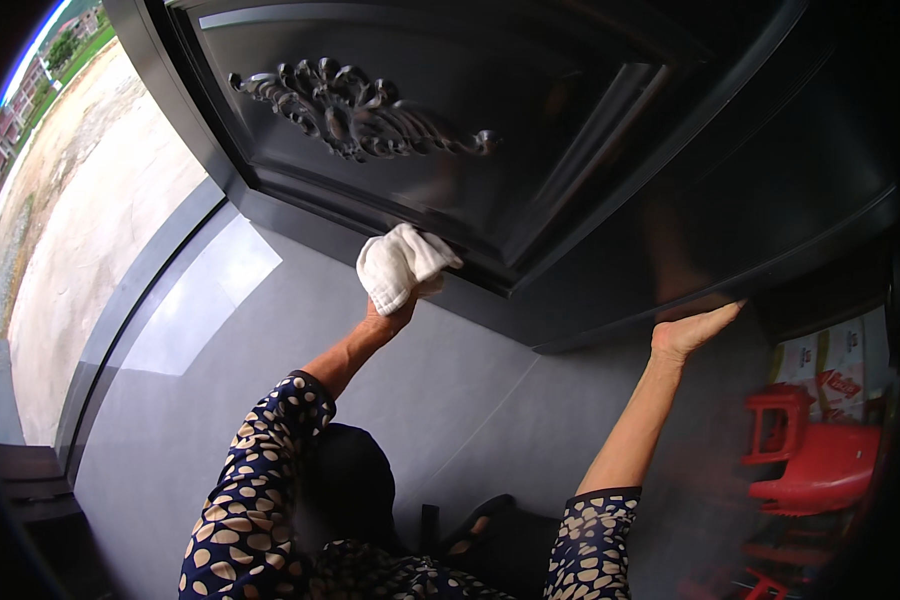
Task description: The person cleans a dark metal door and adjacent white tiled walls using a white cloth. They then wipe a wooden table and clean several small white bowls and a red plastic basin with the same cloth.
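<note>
My left hand (392,312) is mostly wrapped in a folded white cloth (405,262), its fingers hidden beneath. The cloth rests against the lower frame of a dark, glossy panelled door (390,190). Above it, a carved scroll ornament (355,108) stands out from the panel. Off to the right, my right hand (698,328) lies along the door's edge with its fingers stretched out and no loose object in it. A faint reflection of that arm shows in the door's surface. Both sleeves are dark with pale spots.
Grey tiled floor (470,370) spreads below the door. At the left, a dark threshold strip (135,325) borders bright pale ground (100,180) outside. Red plastic stools (825,465) stand at the right, near printed cartons (838,365). My dark shoe (480,522) is at the bottom.
</note>
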`<state>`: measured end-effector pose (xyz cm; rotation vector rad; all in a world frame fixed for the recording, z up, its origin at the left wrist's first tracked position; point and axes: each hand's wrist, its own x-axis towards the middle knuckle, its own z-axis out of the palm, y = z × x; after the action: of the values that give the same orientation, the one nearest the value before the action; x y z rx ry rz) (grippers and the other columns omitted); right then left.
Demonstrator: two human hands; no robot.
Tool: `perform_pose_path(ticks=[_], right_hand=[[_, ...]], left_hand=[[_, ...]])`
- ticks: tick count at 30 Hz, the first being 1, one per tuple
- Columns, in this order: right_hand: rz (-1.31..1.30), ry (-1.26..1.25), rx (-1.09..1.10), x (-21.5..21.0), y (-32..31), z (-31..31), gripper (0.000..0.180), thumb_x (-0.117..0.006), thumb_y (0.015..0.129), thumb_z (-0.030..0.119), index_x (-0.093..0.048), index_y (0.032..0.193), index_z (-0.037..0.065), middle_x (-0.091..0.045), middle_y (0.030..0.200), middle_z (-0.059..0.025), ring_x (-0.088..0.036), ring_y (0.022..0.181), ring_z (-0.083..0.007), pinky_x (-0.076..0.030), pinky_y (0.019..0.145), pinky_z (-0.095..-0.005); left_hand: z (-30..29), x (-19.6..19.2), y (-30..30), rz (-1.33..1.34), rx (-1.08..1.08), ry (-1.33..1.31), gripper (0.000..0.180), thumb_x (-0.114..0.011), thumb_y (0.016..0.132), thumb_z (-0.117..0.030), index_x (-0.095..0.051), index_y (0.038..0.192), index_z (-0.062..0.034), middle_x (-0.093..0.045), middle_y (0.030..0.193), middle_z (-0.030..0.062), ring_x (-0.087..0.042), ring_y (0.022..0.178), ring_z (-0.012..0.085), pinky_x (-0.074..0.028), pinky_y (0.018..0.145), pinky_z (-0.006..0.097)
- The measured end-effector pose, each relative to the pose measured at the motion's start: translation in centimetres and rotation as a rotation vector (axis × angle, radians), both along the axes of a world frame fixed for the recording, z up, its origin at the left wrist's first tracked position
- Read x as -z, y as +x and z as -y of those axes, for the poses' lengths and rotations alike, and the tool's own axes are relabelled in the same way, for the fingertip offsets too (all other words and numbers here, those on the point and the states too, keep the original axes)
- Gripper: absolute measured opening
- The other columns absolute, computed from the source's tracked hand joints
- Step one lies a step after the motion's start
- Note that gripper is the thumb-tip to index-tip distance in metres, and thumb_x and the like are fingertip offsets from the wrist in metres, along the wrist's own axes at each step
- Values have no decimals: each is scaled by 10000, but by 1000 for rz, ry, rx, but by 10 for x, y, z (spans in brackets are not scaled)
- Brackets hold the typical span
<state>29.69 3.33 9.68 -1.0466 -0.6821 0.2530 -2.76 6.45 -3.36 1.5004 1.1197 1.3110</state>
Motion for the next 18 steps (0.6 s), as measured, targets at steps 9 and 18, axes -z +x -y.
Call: perform_pose_path(ticks=[9,18], right_hand=[[-336,1,-155,-4,-13,-14,688,-420,883,560,-412,1340,46,-415,1362,-86,-405,1241,-263,-322,1046,-376],[-364,-39,-60,-1,-25,-20,665,-401,881,544,-428,1329,53,-428,1361,-98,-420,1234,-277,-324,1056,-404]], left_hand=[[-13,25,29,-856,188,673,393,-555,866,-281,-542,1208,-89,-560,1190,105,-508,1133,254,-354,1037,384],[-55,22,-105,-319,226,90,422,-710,803,-230,-579,1175,-82,-590,1184,81,-541,1124,207,-407,1001,326]])
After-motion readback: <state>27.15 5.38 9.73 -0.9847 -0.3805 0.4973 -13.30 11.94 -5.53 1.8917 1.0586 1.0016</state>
